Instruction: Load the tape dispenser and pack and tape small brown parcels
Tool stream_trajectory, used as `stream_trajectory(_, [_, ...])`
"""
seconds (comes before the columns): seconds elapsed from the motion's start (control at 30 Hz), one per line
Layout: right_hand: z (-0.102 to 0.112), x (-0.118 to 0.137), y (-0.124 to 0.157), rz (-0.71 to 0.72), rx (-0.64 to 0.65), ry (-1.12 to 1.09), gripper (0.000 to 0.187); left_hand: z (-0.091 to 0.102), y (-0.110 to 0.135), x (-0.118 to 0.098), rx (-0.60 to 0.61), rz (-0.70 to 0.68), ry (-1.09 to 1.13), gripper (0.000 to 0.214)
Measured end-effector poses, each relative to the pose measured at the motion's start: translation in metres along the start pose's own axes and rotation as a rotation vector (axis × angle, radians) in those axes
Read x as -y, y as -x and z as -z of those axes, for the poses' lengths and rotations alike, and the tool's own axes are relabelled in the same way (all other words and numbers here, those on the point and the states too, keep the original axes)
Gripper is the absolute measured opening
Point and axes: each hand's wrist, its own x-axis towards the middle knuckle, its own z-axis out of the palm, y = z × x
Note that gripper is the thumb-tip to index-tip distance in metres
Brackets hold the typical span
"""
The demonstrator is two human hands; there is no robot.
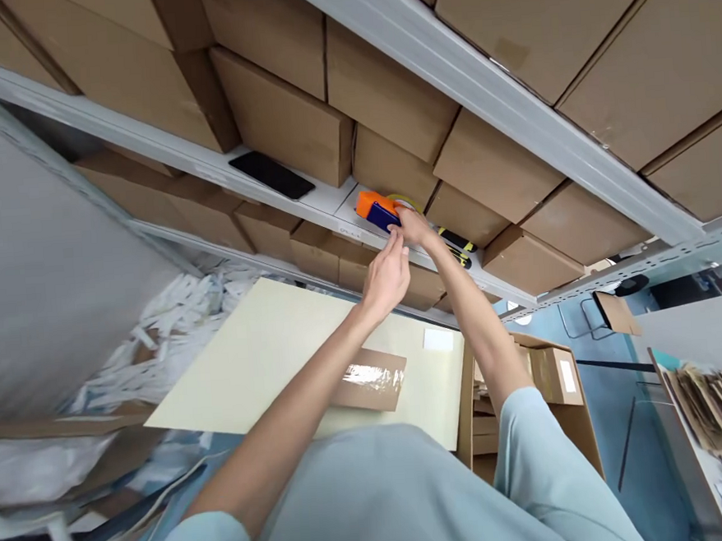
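My right hand (415,227) is wrapped round an orange and dark blue tape dispenser (374,206) on the shelf edge, with a yellowish tape roll (402,200) partly visible behind it. Just below, my left hand (387,275) has its fingers stretched out, their tips close to the dispenser and the right hand. Whether they touch it I cannot tell. A small brown carton sealed with clear tape (372,378) lies on the pale board (231,354) under my forearms. Yellow-and-black cutters (458,247) rest on the shelf right of my right hand.
Brown cartons (385,79) fill the grey metal shelves (484,80). A black phone (273,174) lies on the shelf at left. An open carton (585,420) with smaller boxes stands at right. White paper strips (179,316) heap at left; flattened cardboard (710,403) is stacked far right.
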Motion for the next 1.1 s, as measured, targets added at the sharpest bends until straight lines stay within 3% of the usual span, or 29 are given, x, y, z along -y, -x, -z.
stream_trajectory(0.17, [-0.012,0.014,-0.029,-0.078,0.048,0.034,0.047,0.013,0.045,0.041,0.060,0.066,-0.024,0.062])
stream_trajectory(0.23, [-0.021,0.016,-0.021,-0.090,-0.054,0.033,0.058,0.020,0.066,0.068,0.084,0.141,-0.038,0.061])
stream_trajectory(0.3, [-0.039,0.018,0.005,-0.105,-0.241,-0.009,0.068,0.030,0.093,0.102,0.091,0.219,-0.056,0.061])
stream_trajectory(0.37, [-0.073,0.019,0.054,-0.160,-0.406,-0.107,0.070,0.041,0.129,0.137,0.083,0.319,-0.084,0.063])
stream_trajectory(0.43, [-0.123,0.025,0.121,-0.281,-0.437,-0.243,0.070,0.053,0.170,0.168,0.098,0.464,-0.122,0.065])
stream_trajectory(0.57, [-0.229,0.063,0.264,-0.580,-0.262,-0.506,0.071,0.068,0.236,0.198,0.216,0.738,-0.180,0.070])
stream_trajectory(0.67, [-0.282,0.098,0.320,-0.788,-0.130,-0.603,0.074,0.063,0.252,0.201,0.304,0.762,-0.189,0.072])
stream_trajectory(0.73, [-0.302,0.111,0.327,-0.830,-0.040,-0.644,0.078,0.055,0.249,0.200,0.382,0.732,-0.202,0.065])
stream_trajectory(0.87, [-0.320,0.115,0.304,-0.867,0.103,-0.681,0.087,0.036,0.238,0.193,0.474,0.718,-0.242,0.050])
stream_trajectory(1.03, [-0.336,0.104,0.286,-0.946,0.137,-0.714,0.079,0.013,0.235,0.189,0.382,0.841,-0.275,0.084])
stream_trajectory(1.1, [-0.346,0.099,0.288,-0.958,0.102,-0.717,0.074,0.009,0.236,0.192,0.389,0.836,-0.309,0.081])
